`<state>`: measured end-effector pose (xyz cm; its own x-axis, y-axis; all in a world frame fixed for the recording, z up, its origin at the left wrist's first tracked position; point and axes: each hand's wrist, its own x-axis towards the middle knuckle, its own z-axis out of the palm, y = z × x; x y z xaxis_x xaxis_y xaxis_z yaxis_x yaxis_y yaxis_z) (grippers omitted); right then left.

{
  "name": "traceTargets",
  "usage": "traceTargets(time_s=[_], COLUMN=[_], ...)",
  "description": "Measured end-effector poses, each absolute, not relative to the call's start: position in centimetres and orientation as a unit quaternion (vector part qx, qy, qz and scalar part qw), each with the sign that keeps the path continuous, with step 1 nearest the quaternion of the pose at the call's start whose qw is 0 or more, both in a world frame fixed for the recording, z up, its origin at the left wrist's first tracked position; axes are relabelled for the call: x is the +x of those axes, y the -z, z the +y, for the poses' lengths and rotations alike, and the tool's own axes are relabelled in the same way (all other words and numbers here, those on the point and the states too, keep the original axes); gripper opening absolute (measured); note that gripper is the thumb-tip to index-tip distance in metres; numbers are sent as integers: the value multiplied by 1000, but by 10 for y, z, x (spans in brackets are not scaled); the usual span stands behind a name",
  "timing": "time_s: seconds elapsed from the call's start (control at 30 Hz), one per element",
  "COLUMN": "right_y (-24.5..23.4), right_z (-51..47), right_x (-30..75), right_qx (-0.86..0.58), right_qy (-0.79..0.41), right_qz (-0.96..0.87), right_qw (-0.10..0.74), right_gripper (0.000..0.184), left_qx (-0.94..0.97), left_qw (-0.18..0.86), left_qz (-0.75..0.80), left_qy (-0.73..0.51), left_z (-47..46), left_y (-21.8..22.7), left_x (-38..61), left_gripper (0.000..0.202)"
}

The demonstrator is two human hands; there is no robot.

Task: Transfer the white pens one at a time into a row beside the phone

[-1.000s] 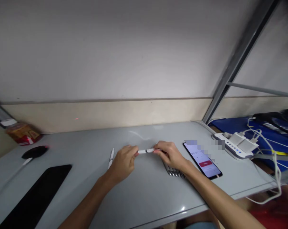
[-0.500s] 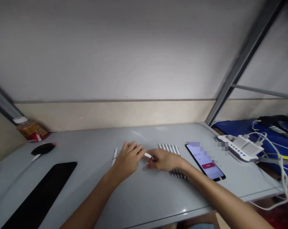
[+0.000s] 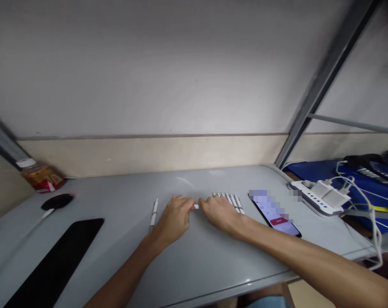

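One capped bottle [image 3: 41, 177] sat at the far left corner of the desk [image 3: 181, 273], its label hiding the contents. The left hand [image 3: 177, 218] and right hand [image 3: 219, 211] pinched one white pen [image 3: 196, 206] between them, midway along the desk. One loose pen [image 3: 154, 214] lay beside the left hand; a row of at least five pens [image 3: 237, 202], partly covered, lay by the right.

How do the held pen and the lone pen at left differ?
The held pen is between the left hand and right hand; the lone pen lies on the table. The held pen runs sideways, the lone pen roughly front to back. The held pen shows a short stretch, the lone pen far more. Both show white.
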<state>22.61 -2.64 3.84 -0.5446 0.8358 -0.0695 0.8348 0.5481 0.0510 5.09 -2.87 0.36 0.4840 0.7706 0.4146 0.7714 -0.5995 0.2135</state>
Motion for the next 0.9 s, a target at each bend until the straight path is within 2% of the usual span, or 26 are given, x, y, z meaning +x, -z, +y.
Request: traceTargets(time_s=[0.13, 0.23, 0.33, 0.4, 0.57, 0.7, 0.8, 0.9], right_y=[-29, -25, -21, -20, -20, -20, -15, -8], right_z=[-24, -21, -19, -16, -8, -7, -10, -13], right_x=[228, 231, 233, 233, 231, 228, 226, 225], right_qx=[439, 434, 425, 408, 397, 418, 423, 422], right_qy=[-93, -117, -110, -96, -44, 12, -4, -19], right_qz=[894, 893, 897, 905, 911, 901, 893, 887], right_qw=[16, -12, -51, -72, -104, -115, -156, -189], right_gripper=[20, 16, 21, 27, 17, 17, 15, 21], left_qx=[-838, -837, -843, -850, -862, -866, -867, -863], left_qw=[-99, -132, -104, -81, -60, -41, -11, 4], left_qz=[-469, -467, -476, -472, -458, -453, -452, -463], left_qy=[259, 254, 226, 220, 208, 209, 209, 203], left_z=[-27, -25, -24, -24, -21, -17, -16, -15], left_y=[-1, 0, -1, -3, -4, -2, 1, 3], left_x=[52, 53, 50, 46, 36, 36, 38, 41], left_gripper=[25, 27, 30, 24, 21, 22, 24, 27])
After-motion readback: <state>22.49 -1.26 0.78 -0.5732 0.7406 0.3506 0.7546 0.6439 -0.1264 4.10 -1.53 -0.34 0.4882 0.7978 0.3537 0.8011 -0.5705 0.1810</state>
